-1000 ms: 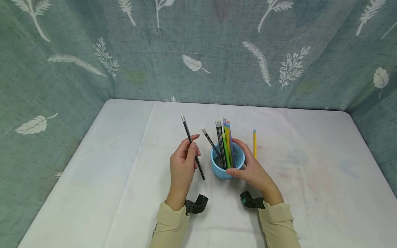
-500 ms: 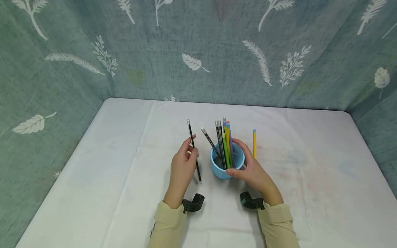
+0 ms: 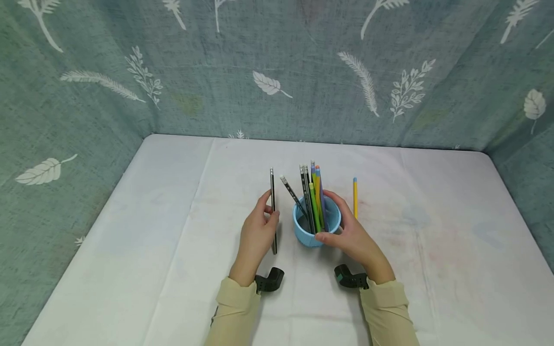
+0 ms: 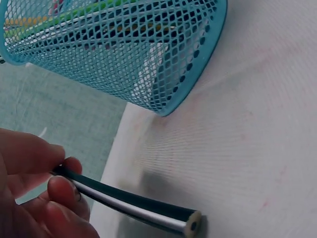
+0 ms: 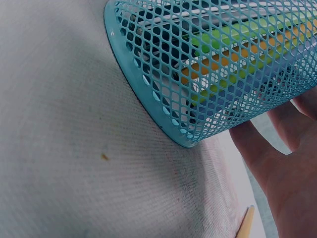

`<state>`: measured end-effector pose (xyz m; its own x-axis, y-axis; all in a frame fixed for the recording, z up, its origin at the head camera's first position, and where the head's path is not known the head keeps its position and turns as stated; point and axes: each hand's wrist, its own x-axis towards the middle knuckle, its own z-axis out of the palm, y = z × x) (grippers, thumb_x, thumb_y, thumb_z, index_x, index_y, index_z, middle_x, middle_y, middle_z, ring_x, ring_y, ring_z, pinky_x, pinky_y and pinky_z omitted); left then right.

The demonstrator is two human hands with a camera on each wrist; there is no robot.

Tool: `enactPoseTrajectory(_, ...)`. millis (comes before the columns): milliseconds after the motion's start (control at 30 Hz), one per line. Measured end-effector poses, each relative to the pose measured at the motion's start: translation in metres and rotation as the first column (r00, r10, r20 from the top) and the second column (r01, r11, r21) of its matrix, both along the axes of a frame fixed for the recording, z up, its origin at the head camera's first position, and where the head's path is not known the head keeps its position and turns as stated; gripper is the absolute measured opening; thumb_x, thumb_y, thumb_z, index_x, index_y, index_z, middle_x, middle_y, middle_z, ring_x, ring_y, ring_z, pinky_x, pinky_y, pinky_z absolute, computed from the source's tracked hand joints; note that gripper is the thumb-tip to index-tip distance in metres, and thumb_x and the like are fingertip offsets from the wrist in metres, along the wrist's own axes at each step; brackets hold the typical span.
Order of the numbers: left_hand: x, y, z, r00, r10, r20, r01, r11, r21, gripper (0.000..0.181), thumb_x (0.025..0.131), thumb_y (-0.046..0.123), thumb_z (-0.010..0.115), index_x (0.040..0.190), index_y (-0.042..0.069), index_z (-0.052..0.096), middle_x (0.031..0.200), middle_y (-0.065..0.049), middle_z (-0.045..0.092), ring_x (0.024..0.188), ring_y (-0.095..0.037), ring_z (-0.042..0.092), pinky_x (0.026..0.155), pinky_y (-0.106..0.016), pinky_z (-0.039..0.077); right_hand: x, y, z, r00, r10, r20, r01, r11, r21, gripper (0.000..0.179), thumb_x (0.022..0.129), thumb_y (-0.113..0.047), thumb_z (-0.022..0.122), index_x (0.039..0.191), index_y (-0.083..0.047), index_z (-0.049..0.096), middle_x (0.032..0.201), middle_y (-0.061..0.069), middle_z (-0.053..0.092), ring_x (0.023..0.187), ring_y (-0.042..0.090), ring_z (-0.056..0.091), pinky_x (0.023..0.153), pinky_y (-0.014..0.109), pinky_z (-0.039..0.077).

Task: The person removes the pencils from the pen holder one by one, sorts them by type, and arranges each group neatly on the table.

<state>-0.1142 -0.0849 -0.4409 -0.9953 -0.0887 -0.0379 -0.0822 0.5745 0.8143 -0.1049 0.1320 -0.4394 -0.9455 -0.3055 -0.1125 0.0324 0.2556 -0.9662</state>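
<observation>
"Leaf-printed cloth (image 3: 303, 115) is hanging behind a white-covered table (image 3: 108, 269). What is the left hand (image 3: 255, 235) doing?"

"It's pinching a black pencil (image 4: 133, 202) between thumb and fingers, holding it roughly upright just left of the blue mesh cup (image 3: 308, 240)."

"And the right hand (image 3: 358, 240)?"

"That one is gripping the cup, thumb resting at the near rim, fingers curving round the side. Black, green, yellow and purple pencils (image 3: 314, 204) are standing inside, one black one leaning left."

"Anything outside it?"

"One blue-ended yellow pencil (image 3: 355, 198) is lying on the table, just beyond the right hand."
</observation>
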Motion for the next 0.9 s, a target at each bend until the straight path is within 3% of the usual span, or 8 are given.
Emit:
enactPoseTrajectory(233, -0.001, 0.001, -0.007, 0.998, -0.054, -0.042, 0.051, 0.997, -0.066, 0.054, 0.088, 0.012, 0.057, 0.137, 0.026, 0.041, 0.096, -0.002, 0.059, 0.057, -0.012, 0.047, 0.053, -0.027, 0.039, 0.0, -0.001, 0.0, 1.0, -0.003, 0.009, 0.003, 1.0, -0.001, 0.083, 0.076, -0.023, 0.073, 0.138, -0.047, 0.023, 0.15, -0.007, 0.017, 0.139, 0.027, 0.016, 0.1, 0.068, 0.016)
enactPoseTrajectory(467, -0.001, 0.004, -0.012, 0.992, -0.108, -0.067, 0.097, 0.985, -0.145, 0.057, 0.086, 0.006, 0.058, 0.139, 0.02, 0.04, 0.104, -0.004, 0.061, 0.061, -0.013, 0.045, 0.056, -0.027, 0.039, -0.001, 0.001, 0.001, 1.0, 0.001, -0.002, -0.001, 1.0, -0.008, 0.083, 0.076, -0.021, 0.073, 0.138, -0.046, 0.024, 0.15, -0.006, 0.019, 0.138, 0.026, 0.018, 0.1, 0.067, 0.018)
enactPoseTrajectory(700, 0.003, 0.007, -0.013, 0.987, -0.139, -0.081, 0.11, 0.951, -0.288, 0.057, 0.085, 0.004, 0.058, 0.139, 0.017, 0.041, 0.116, -0.009, 0.055, 0.086, -0.021, 0.057, 0.07, -0.036, 0.048, -0.001, 0.0, 0.002, 1.0, 0.008, -0.005, -0.009, 1.0, -0.029, 0.084, 0.076, -0.018, 0.073, 0.139, -0.044, 0.024, 0.15, -0.004, 0.019, 0.138, 0.027, 0.019, 0.101, 0.067, 0.018)
enactPoseTrajectory(900, 0.005, 0.009, -0.013, 0.99, -0.105, -0.095, 0.07, 0.945, -0.32, 0.059, 0.084, 0.003, 0.059, 0.138, 0.018, 0.042, 0.125, -0.01, 0.051, 0.088, -0.025, 0.061, 0.064, -0.037, 0.05, -0.001, 0.001, 0.002, 1.0, 0.012, -0.008, -0.012, 1.0, -0.024, 0.084, 0.076, -0.019, 0.073, 0.139, -0.044, 0.024, 0.15, -0.004, 0.019, 0.138, 0.027, 0.019, 0.101, 0.066, 0.018)
